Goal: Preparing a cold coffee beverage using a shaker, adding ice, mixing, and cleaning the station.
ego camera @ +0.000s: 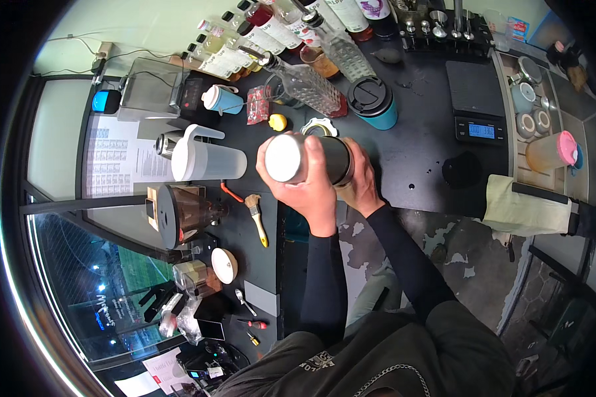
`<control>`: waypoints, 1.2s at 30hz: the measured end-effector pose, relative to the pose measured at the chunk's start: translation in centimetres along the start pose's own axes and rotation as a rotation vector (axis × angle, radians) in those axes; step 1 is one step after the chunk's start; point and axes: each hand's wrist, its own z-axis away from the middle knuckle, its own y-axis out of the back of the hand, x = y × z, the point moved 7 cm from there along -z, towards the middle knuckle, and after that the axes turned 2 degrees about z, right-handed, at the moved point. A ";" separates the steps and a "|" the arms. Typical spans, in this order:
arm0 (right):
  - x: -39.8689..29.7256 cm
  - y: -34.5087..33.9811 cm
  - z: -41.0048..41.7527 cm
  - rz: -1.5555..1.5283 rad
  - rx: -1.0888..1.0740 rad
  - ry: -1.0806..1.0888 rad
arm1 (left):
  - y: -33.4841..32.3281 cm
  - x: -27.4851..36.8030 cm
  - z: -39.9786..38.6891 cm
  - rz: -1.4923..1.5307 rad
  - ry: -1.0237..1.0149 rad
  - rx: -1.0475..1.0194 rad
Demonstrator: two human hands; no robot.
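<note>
In front of me, above the counter, both my hands hold a dark cylindrical tumbler or shaker (337, 160) with a white end. My left hand (308, 191) wraps the white end, its thumb lying over the top. Around the dark end curl the fingers of my right hand (362, 176). The vessel is tilted, white end toward the left; its contents cannot be seen. Just beyond the hands lies a white-rimmed ring or lid (323, 124), partly hidden. A teal tumbler with a black lid (372, 101) stands farther back, and a yellow lemon (277, 122) rests nearby.
Left are a white pitcher (208, 160), a grinder with a brown hopper (176, 218) and a brush (256, 221). Syrup bottles (273, 27) and glass bottles (308, 84) line the back. A digital scale (477, 99), wet spots (462, 169) and a sink (591, 106) are right.
</note>
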 end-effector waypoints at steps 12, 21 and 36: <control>-0.6 0.5 -0.3 -0.073 -0.130 -0.050 | 0.3 0.3 -0.5 0.055 -0.039 -0.185; -0.2 -0.7 -0.6 0.005 -0.225 -0.115 | 0.5 -0.8 -2.5 0.108 0.157 -0.155; 0.3 -1.9 -0.9 0.049 -0.164 -0.126 | -0.2 -0.9 -4.0 0.030 -0.077 -0.357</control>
